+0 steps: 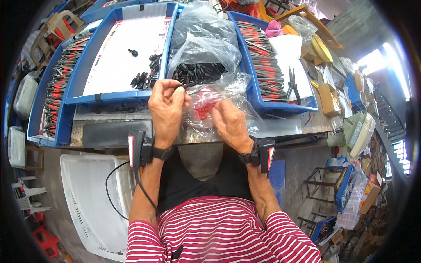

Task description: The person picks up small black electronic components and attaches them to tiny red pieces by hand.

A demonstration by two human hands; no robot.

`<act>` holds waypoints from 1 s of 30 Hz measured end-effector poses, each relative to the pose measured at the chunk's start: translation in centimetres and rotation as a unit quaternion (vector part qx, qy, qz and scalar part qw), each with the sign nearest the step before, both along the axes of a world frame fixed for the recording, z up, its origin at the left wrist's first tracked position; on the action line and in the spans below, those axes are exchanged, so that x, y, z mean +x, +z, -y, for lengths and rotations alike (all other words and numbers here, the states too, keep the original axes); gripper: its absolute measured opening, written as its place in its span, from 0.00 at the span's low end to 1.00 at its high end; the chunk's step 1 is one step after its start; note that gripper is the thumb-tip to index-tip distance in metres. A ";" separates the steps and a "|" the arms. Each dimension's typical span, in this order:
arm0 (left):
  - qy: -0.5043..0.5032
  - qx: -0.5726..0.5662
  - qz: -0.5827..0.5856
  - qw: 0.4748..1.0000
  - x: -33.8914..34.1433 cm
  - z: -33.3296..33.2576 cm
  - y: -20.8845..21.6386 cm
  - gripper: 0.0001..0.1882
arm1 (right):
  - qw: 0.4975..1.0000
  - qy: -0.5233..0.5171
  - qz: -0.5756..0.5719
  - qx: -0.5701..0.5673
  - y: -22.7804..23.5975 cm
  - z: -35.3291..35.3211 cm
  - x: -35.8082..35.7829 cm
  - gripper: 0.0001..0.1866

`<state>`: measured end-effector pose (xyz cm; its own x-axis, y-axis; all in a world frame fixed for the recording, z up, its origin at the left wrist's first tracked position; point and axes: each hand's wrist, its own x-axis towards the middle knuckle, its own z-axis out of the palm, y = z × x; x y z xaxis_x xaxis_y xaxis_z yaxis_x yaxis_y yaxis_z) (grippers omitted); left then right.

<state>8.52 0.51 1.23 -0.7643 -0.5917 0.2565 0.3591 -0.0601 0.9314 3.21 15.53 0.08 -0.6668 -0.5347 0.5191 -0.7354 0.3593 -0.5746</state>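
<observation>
My left hand (165, 107) pinches a small black plastic part (186, 85) between thumb and fingertips, above the front of an open clear plastic bag (204, 46). Many similar black pieces (199, 73) fill that bag's mouth. My right hand (231, 120) is curled with its fingertips together at a clear bag of tiny red pieces (203, 106); whatever they hold is hidden. Left of the bags, a blue tray (114, 96) lined with white paper carries a few loose black parts (140, 80).
Slim black-and-red tools fill a blue tray (309, 101) on the right, where black-handled pliers (293, 85) also lie. More such tools fill a blue tray (35, 127) at far left. Below the bench edge stands a white plastic crate (70, 175). A cardboard box (328, 100) sits right.
</observation>
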 end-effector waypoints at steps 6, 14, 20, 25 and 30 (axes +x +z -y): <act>-0.025 0.010 -0.024 0.999 3.0 -0.9 0.8 0.06 | 0.999 -0.008 0.015 -0.052 0.1 0.3 0.0 0.03; -0.119 0.056 0.016 0.991 4.1 -3.4 -0.5 0.13 | 0.906 0.019 0.361 -0.219 1.2 0.4 1.2 0.05; -0.134 0.131 0.017 0.982 4.2 -4.4 -0.7 0.11 | 0.880 0.079 0.394 -0.253 0.8 -0.1 1.5 0.06; -0.136 0.143 -0.001 0.980 4.3 -4.4 -1.2 0.11 | 0.891 0.066 0.383 -0.234 1.0 0.0 2.1 0.06; -0.126 0.127 0.016 0.984 4.5 -4.6 -1.1 0.09 | 0.895 0.083 0.362 -0.249 0.5 0.0 2.3 0.05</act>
